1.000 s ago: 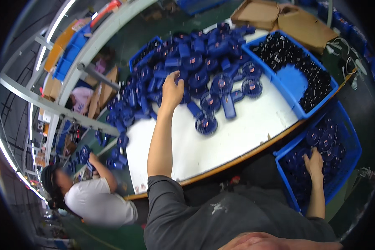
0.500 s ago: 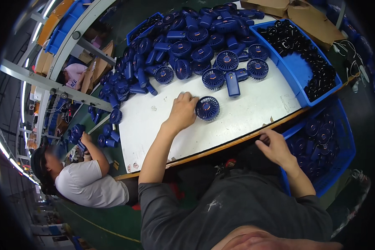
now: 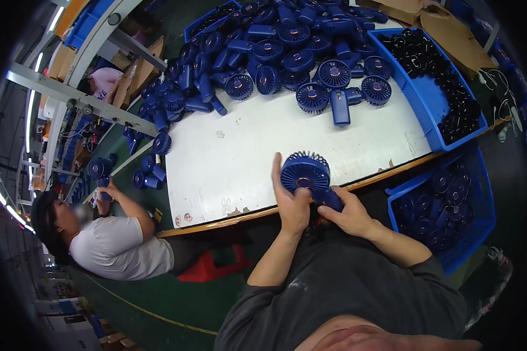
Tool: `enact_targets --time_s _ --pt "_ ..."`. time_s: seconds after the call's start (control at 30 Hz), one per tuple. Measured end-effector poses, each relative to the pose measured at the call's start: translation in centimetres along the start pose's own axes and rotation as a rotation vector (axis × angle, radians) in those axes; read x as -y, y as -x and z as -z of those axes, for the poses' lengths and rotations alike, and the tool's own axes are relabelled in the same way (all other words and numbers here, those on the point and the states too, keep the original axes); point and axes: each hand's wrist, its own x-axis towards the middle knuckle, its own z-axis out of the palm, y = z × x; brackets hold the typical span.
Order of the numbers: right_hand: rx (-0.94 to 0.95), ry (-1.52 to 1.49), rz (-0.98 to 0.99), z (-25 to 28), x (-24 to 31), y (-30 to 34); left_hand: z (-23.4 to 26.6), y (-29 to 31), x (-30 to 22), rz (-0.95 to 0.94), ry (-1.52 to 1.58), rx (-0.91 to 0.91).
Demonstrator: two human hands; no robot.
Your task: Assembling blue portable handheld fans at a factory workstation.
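Observation:
A dark blue handheld fan (image 3: 306, 173) is held up at the front edge of the white worktable, in front of my chest. My left hand (image 3: 291, 205) holds its round head, with the thumb across the grille and the fingers stretched up along the left side. My right hand (image 3: 352, 215) is closed around the fan's handle (image 3: 332, 200), which points down to the right. On the table beyond, another fan (image 3: 339, 107) lies with its handle toward me, beside several more fans at the front of a large heap (image 3: 268, 51).
At the back right a blue tray (image 3: 418, 120) holds small black parts. Below the table's right edge sits a blue crate (image 3: 487, 199) of more fans. To the left, a seated co-worker (image 3: 108, 240) holds a blue fan beside a metal frame (image 3: 76, 96). A red stool (image 3: 211, 266) stands below.
The fan has come up off the table and toward me in my left hand. My right hand has moved left from the table edge and taken the handle. The view has shifted slightly.

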Motion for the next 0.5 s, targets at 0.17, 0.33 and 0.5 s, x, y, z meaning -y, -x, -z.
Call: enact_targets --time_s 0.17,0.33,0.5 --pt "0.073 0.601 0.400 1.1 1.3 -1.6 1.3 -2.5 1.5 0.693 0.296 0.092" --pt "0.520 0.777 0.066 6.9 8.8 -3.7 -2.4 0.8 0.4 0.563 0.536 0.536" --pt "-0.242 1.151 -0.032 28.3 8.4 -8.7 -1.4 0.6 -0.1 0.578 0.465 0.447"
